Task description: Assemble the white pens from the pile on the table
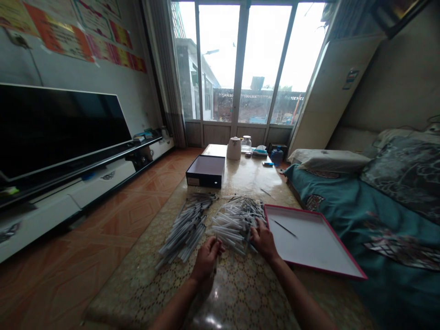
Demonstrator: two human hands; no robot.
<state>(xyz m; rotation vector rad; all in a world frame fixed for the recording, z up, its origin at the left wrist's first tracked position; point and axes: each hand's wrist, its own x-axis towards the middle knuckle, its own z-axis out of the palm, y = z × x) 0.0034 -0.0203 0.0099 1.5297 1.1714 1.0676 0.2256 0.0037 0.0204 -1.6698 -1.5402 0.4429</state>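
Observation:
My left hand [206,259] is closed in a pinch around a thin stick-like piece, held roughly upright just in front of the piles. At the right edge of a loose pile of translucent white pen-like tubes [227,224], my right hand [263,238] reaches down with curled fingers. What its fingertips grip among the tubes is hidden. Left of that heap lies a second, neater pile of tubes with dark ends [185,227], mostly pointing one way. A red-edged white box lid [316,233] lies beside my right hand, with one thin dark rod [285,228] in it.
A dark open box [204,180] stands beyond the piles on the patterned table [144,279]. Farther back are a white kettle [234,149], a glass jar [246,144] and a tissue pack [260,151]. A teal-covered sofa [330,201] borders the right side.

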